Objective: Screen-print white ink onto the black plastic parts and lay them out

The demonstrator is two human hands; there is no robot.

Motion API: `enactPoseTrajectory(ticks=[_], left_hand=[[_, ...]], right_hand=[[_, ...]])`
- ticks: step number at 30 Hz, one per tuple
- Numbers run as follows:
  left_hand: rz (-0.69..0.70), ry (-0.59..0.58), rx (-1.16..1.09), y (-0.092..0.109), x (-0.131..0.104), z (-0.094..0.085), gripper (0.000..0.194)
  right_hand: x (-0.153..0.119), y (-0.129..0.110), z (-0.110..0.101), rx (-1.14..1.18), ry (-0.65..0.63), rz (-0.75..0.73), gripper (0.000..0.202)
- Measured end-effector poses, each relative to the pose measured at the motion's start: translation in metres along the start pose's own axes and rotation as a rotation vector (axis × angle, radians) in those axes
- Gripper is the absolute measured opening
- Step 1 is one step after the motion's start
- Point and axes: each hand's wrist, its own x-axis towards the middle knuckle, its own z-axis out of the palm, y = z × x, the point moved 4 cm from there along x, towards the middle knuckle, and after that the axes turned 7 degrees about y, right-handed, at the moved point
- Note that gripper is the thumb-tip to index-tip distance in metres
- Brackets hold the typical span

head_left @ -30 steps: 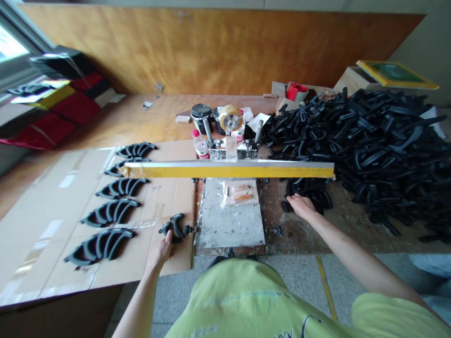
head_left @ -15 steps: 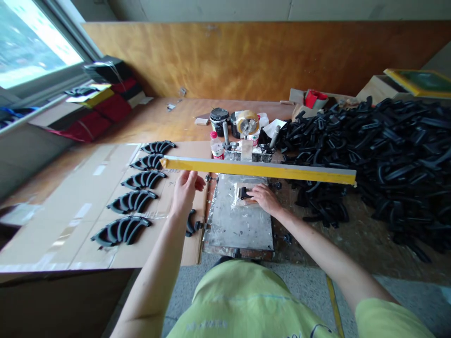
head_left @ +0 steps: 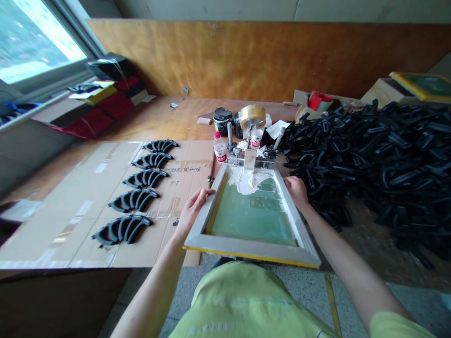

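Note:
A screen printing frame (head_left: pixel 243 249) with green mesh lies low in front of me, its near edge tilted a little up off the bench. White ink is smeared across the mesh's far end. My left hand (head_left: pixel 193 210) is closed on the frame's left side, thumb along the top edge. At the right side my right hand (head_left: pixel 297 192) is closed on the rail, its fingers partly hidden. A hinge clamp (head_left: pixel 249 161) holds the far end. The metal base plate and the small black part on it are covered by the frame.
Curved black parts (head_left: pixel 131 201) lie in several fanned groups on cardboard (head_left: pixel 81 188) to the left. A large heap of black parts (head_left: pixel 352 141) fills the right. Behind the clamp are a red-capped bottle (head_left: pixel 220 148), a black tub (head_left: pixel 222 121) and a tape roll (head_left: pixel 252 115).
The frame has swung down from its raised, edge-on position over the plate. My right hand has left the small black part and moved to the frame's right side; my left hand now holds its left side.

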Motion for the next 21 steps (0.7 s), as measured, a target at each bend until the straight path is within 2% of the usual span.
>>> enactPoseTrajectory(ticks=[2,4,6,8,11,13,18,21], left_hand=[[-0.1,-0.055,0.011,-0.031,-0.004,0.001,0.06],[-0.146,-0.064,0.003,-0.062,-0.001,0.005,0.073],[-0.149,-0.035,0.027,-0.089,0.005,0.008,0.08],[-0.133,-0.009,0.078,-0.106,0.011,0.01,0.077],[-0.097,0.013,0.13,-0.117,0.015,0.011,0.069],[-0.088,0.015,0.134,-0.119,0.015,0.011,0.067],[-0.093,0.005,0.116,-0.12,0.014,0.011,0.066],[-0.07,0.003,0.105,-0.121,0.014,0.01,0.065]], right_hand=[[0.021,-0.007,-0.009,0.05,0.121,-0.01,0.035],[0.04,-0.036,-0.004,0.109,0.174,-0.146,0.046],[0.052,-0.072,0.011,0.103,0.115,-0.304,0.054],[0.057,-0.1,0.032,0.027,-0.016,-0.371,0.04],[0.047,-0.117,0.053,-0.11,-0.209,-0.353,0.014],[0.03,-0.118,0.055,-0.157,-0.261,-0.363,0.013],[-0.015,-0.115,0.036,-0.046,-0.362,-0.608,0.022],[-0.015,-0.112,0.025,0.06,-0.448,-0.688,0.022]])
